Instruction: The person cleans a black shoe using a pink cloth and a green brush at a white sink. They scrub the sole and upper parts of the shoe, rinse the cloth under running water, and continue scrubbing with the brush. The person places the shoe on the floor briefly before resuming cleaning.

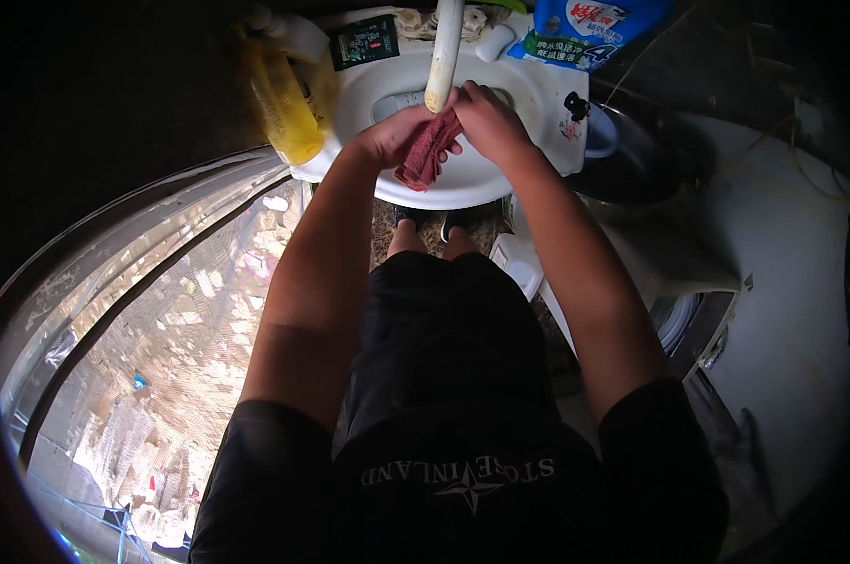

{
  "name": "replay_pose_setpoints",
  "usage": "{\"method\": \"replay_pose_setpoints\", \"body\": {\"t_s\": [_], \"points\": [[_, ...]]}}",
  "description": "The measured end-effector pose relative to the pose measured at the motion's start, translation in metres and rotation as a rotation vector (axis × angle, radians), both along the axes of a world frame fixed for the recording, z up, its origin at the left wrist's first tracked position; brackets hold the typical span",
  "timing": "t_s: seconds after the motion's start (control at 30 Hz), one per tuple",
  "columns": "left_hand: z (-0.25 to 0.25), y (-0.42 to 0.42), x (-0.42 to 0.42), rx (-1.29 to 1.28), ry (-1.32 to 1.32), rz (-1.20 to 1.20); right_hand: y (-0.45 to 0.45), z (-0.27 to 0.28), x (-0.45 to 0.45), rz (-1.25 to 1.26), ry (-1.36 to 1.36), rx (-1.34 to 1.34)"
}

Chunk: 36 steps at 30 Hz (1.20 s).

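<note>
A folded dark-red cloth (423,161) hangs between my two hands over a white washbasin (460,200). My left hand (398,135) grips it from the left, with fingertips showing at its right side. My right hand (483,116) holds its upper end, its fingers close to my left thumb. Just above the cloth is the mouth of a white pipe spout (445,63); I cannot tell whether water runs. Behind my hands, a long pale grey item (393,106) lies in the basin, partly hidden.
A yellow bottle (282,106) and a dark sachet (365,44) stand at the basin's left. Toward the right are a white soap-like piece (495,44), a blue detergent bag (598,32) and a black hair tie (576,106). A mesh window (178,317) borders my left side.
</note>
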State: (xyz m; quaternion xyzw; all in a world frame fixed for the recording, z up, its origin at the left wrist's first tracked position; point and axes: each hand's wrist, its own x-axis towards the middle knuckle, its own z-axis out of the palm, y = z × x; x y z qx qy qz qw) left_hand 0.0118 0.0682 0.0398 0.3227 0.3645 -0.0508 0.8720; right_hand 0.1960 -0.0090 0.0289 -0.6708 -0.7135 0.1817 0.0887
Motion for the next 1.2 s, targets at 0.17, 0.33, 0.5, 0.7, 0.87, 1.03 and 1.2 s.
{"method": "replay_pose_setpoints", "body": {"t_s": [0.17,0.33,0.5,0.7,0.87,1.03,1.2], "points": [[-0.008,0.009,0.004,0.768,0.331,-0.616,0.005,-0.001,0.021,-0.03,-0.094,-0.343],[-0.05,-0.012,-0.005,1.453,0.394,-0.401,0.014,0.02,0.015,-0.146,0.207,-0.764],[-0.041,0.015,-0.011,0.25,0.285,-0.31,-0.017,-0.005,0.009,-0.069,0.135,0.015],[-0.004,0.01,-0.009,0.216,0.232,-0.201,-0.002,-0.009,-0.019,-0.208,-0.025,-0.159],[-0.03,0.007,0.003,1.03,0.417,-0.422,0.021,0.002,-0.008,-0.117,-0.002,-0.412],[-0.017,-0.004,0.019,1.164,0.552,-0.418,0.031,0.02,0.005,-0.135,0.196,-0.612],[-0.037,-0.013,0.015,1.07,0.408,-0.202,0.004,-0.001,0.009,-0.121,0.125,-0.413]]}}
